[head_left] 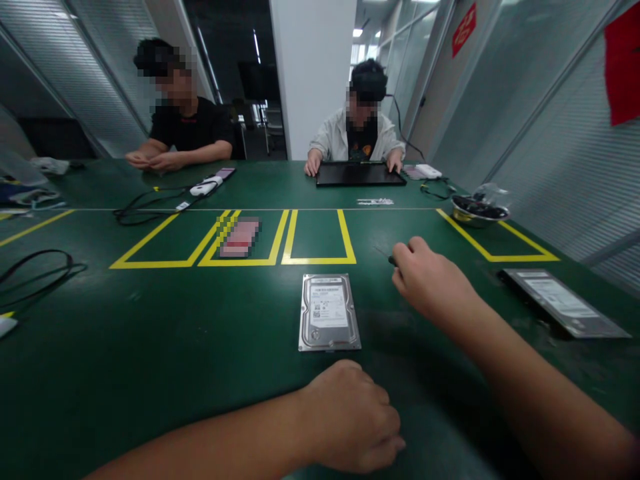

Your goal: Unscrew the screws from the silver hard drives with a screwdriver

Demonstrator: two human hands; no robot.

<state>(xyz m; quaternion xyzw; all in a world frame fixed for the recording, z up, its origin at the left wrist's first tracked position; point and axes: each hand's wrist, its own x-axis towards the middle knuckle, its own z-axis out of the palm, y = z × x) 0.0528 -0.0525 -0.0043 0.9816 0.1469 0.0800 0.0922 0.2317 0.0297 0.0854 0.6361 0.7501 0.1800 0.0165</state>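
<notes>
A silver hard drive (329,313) with a white label lies flat on the green table (125,373), in the middle of the view. Just in front of it my left hand (355,420) rests closed near the table's edge; its fingertips are mostly hidden, and whatever they may hold cannot be made out. To the right of the drive, my right hand (425,277) is raised, its fingers closed round a small dark-handled tool (392,260) with a thin shaft pointing left. Neither hand touches the drive.
Another drive (565,303) lies at the right, with a metal bowl (479,210) of dark parts behind it. Yellow tape (320,261) marks areas; a phone (241,238) lies in one. Cables (145,207) are at left. Across sit two people, one holding a black panel (361,175).
</notes>
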